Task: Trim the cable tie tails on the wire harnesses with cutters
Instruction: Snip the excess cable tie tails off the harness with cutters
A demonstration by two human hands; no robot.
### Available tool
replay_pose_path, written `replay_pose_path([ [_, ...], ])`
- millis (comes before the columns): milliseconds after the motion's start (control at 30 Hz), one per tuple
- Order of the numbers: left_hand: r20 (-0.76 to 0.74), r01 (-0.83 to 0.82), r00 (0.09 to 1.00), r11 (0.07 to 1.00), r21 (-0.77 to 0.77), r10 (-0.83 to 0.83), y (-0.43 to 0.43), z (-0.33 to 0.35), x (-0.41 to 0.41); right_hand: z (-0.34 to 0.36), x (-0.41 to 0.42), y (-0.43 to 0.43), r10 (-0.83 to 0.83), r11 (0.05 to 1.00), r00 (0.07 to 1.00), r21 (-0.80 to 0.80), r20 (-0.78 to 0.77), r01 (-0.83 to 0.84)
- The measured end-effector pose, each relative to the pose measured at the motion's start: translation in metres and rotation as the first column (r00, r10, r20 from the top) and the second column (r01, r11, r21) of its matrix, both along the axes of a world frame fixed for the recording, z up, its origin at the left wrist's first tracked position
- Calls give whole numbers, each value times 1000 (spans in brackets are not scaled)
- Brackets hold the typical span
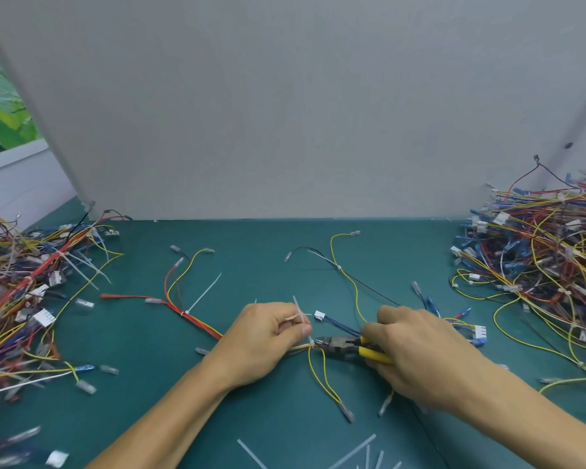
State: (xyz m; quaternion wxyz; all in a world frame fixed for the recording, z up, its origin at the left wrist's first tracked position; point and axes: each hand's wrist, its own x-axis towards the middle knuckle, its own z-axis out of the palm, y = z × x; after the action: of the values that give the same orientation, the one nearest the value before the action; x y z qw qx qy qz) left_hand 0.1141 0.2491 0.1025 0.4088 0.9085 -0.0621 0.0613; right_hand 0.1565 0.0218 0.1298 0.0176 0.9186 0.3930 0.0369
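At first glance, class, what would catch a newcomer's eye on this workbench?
At centre, the left hand pinches a white cable tie while the right hand holds yellow-handled cutters close beside it. A tangled left heap and right heap of coloured harnesses flank the green table.

Both bare forearms are reaching in from the near edge and converging toward the middle. The left forearm (170, 411) is angling up to the right. The left hand (268, 336) is lying knuckles-up, its thumb and curled fingers pinching a thin white plastic cable tie tail (300, 313). The right hand (416, 350) is sitting near it, fingers wrapping round the yellow-handled metal cutters (349, 348). The right forearm (521, 401) is running off to the lower right.
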Motion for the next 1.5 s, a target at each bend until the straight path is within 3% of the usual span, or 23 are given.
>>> replay_pose_path([
  [200, -18, 3, 1000, 1000, -10, -3, 1, 1, -1, -1, 1, -1, 15, 1000, 999, 7, 44, -15],
  [433, -26, 1, 1000, 1000, -29, -2, 1, -1, -1, 0, -3, 2, 56, 997, 966, 45, 252, -70],
  [833, -31, 8, 999, 999, -37, -9, 2, -1, 0, -12, 2, 2, 92, 988, 917, 77, 388, -131],
  [1267, -39, 13, 999, 999, -47, -14, 3, -3, 1, -14, 3, 4, 141, 986, 887, 18, 440, -165],
  [1500, -42, -22, 999, 993, -115, 17, 2, -4, 0, -7, 0, 5, 139, 988, 940, 15, 312, -152],
])
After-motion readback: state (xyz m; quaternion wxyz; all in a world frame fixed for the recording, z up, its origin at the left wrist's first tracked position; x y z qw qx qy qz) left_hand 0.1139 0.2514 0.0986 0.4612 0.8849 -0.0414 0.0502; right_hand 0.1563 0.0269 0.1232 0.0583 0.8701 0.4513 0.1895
